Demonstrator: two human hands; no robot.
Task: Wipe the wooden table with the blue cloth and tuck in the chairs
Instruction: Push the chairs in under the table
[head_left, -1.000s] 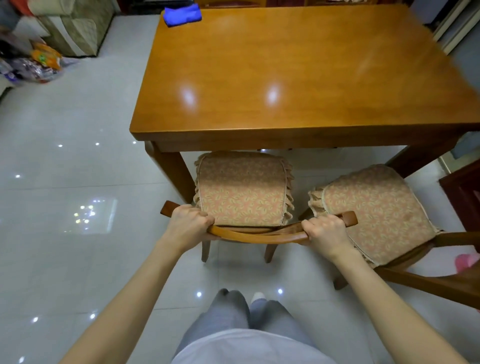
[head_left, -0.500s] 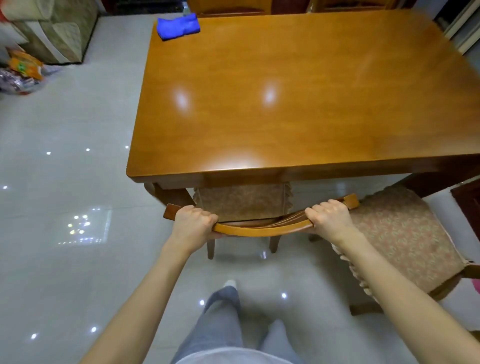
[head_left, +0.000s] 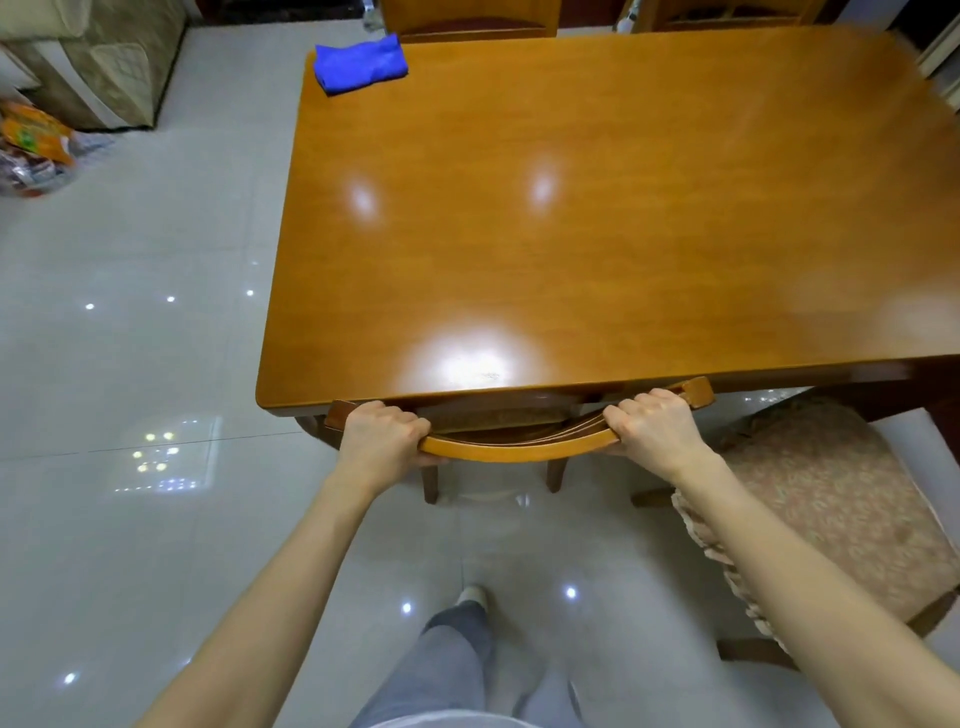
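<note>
Chair (head_left: 519, 451), almost fully under the near edge of the wooden table (head_left: 571, 234), seems stiff and fairly heavy, so left hand (head_left: 382, 436) and right hand (head_left: 654, 426) each clench one end of its back.

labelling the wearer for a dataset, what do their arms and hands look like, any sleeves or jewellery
The left hand and right hand are ungloved, with no visible rings, watch or bracelet. The forearms behind them show no sleeves right up to the frame edge.
</note>
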